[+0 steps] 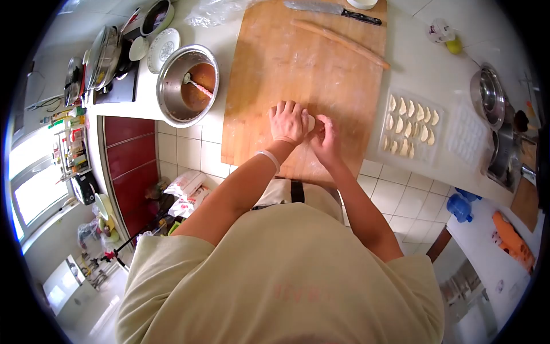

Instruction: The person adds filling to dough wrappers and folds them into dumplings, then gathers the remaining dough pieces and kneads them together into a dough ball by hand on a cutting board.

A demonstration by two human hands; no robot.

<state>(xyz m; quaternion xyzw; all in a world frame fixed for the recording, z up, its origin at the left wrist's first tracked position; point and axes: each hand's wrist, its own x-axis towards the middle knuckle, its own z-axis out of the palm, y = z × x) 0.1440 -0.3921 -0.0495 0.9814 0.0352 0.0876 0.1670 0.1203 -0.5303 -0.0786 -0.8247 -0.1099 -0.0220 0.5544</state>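
Over the lower middle of a wooden board (258, 63), my two hands meet around a small pale piece of dough (311, 122). My left hand (288, 121) has its fingers bent and pressed together at the dough's left side. My right hand (325, 139) holds the other side, with thumb and fingers closed on it. Most of the dough is hidden between the hands. A rolling pin (341, 42) lies slanted across the upper part of the board, below a knife (332, 10) with a black handle.
Left of the board stands a metal bowl (166, 92) with reddish filling and a spoon (200, 88). On the right, a clear tray (421, 150) holds several dumplings (411, 109). Metal bowls (488, 97) stand at the far right, a patterned plate (163, 50) at the upper left.
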